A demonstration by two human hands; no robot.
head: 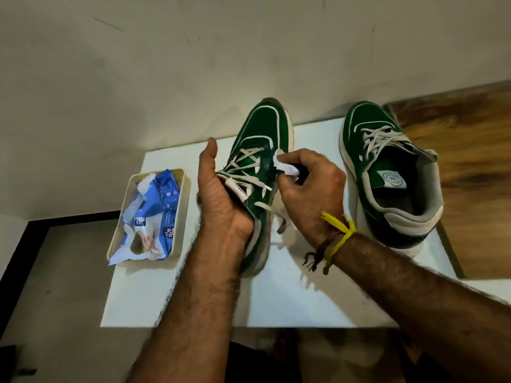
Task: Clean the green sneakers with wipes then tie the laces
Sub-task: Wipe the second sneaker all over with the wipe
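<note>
Two green sneakers with white trim and loose white laces are on a white table (290,299). My left hand (221,194) grips the left sneaker (260,128) from its left side and holds it tilted, toe pointing away. A crumpled white wipe (286,167) is pinched in my right hand (307,186), pressed against the right side of that sneaker beside the laces. The second sneaker (387,172) stands upright at the right of the table, untouched.
A cream tray (182,205) at the table's left holds a torn blue-and-white wipes pack (154,214). A wooden surface (470,161) lies to the right, behind the second sneaker. A pale wall rises behind the table.
</note>
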